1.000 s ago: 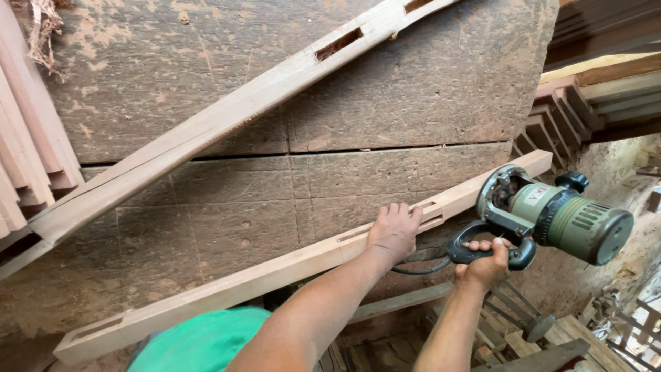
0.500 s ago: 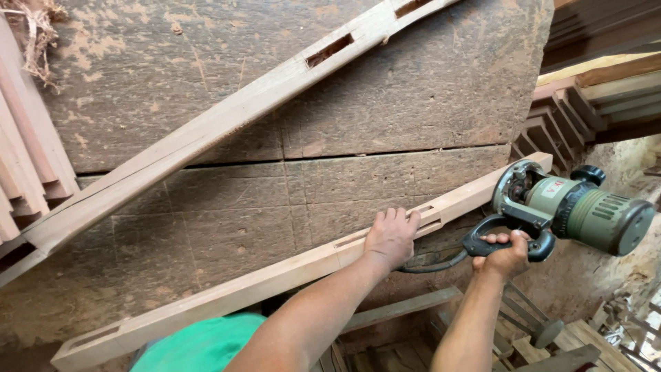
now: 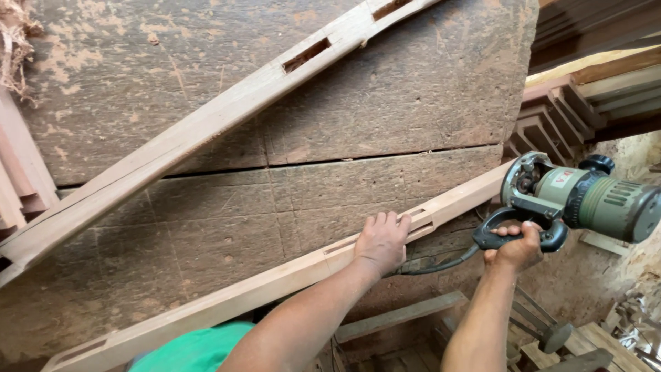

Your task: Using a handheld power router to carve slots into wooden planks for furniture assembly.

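Observation:
A long pale wooden rail (image 3: 275,279) with slot cuts lies along the near edge of a dark plank workbench (image 3: 385,103). My left hand (image 3: 383,240) presses flat on the rail beside one slot. My right hand (image 3: 515,246) grips the black handle of a green electric router (image 3: 582,200), held at the rail's far right end, just off the bench. Its black cord (image 3: 441,265) loops back under my left hand. A second slotted rail (image 3: 206,127) lies diagonally across the upper part of the bench.
Stacked wooden mouldings (image 3: 558,114) sit past the bench's right end. More pale pieces (image 3: 21,172) lean at the left edge. Below the bench are loose boards (image 3: 399,318) and a dirt floor with scrap wood (image 3: 592,341). A green garment (image 3: 193,348) shows at the bottom.
The router and my right hand have moved right, away from the rail's end. My left hand stays pressed on the rail.

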